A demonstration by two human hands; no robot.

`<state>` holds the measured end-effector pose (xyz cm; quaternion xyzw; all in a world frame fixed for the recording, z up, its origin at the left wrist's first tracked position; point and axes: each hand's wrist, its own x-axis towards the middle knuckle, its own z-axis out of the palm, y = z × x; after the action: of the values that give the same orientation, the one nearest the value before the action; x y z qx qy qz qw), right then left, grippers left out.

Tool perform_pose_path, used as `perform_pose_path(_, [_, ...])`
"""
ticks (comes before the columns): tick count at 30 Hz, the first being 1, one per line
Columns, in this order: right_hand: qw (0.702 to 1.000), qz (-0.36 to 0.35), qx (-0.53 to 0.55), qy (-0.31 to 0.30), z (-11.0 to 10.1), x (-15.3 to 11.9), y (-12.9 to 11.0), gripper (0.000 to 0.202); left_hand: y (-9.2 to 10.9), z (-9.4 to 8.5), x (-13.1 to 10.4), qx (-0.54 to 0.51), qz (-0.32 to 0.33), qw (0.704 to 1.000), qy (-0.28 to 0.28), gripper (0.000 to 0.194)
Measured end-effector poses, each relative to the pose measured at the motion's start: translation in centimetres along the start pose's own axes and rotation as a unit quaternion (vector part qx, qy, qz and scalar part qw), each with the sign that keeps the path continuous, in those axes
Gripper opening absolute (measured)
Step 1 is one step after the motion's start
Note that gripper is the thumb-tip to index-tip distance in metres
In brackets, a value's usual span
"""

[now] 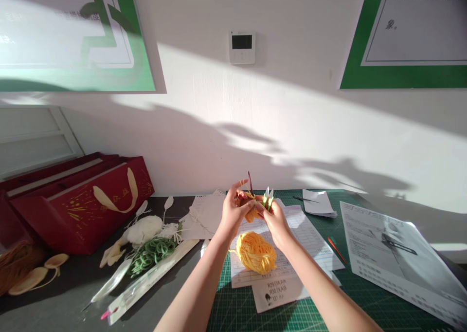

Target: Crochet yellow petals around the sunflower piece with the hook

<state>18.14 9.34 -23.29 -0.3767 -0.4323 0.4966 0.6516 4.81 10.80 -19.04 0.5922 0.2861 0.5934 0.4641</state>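
My left hand (235, 210) is closed around a small piece of yellow crochet work (251, 215), with a strand of yarn over its raised index finger. A dark, slim crochet hook (250, 181) stands up from the work between my hands. Thumb and fingers of my right hand (273, 220) pinch the near side of the same piece. Green-handled snips (268, 199) show just behind those right fingers, blades up; whether they are gripped is hidden. Below both hands, a ball of yellow yarn (256, 252) rests on written sheets (292, 225).
On the left are red gift bags (109, 200), white yarn (146, 229), green yarn (153, 254), a long clear packet (156, 278) and brown yarn (22, 261). A green cutting mat (233, 307), an orange pen (336, 250), and a printed sheet (397, 259) lie to the right. A wall stands close behind.
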Motion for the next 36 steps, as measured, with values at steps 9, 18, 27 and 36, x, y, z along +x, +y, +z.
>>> perform_pose_path(9, [0.996, -0.029, -0.074, -0.045, -0.3, -0.5, -0.4, 0.028, 0.5, -1.5, 0.6, -0.133, -0.104, 0.981, -0.092, 0.042])
perform_pose_path(18, [0.99, -0.048, -0.131, 0.0, -0.4, -0.5, -0.6, 0.032, 1.2, -1.6, 0.5, -0.194, -0.136, 0.964, -0.118, 0.034])
perform_pose_path(27, [0.96, -0.118, -0.251, 0.036, -0.7, -1.1, -1.8, 0.022, 0.9, -1.2, 0.5, -0.196, -0.086, 0.976, -0.027, 0.037])
perform_pose_path(36, [0.962, -0.057, -0.267, 0.021, -1.1, -0.4, -0.7, 0.026, 0.9, -0.8, 0.3, -0.205, -0.071, 0.975, -0.044, 0.035])
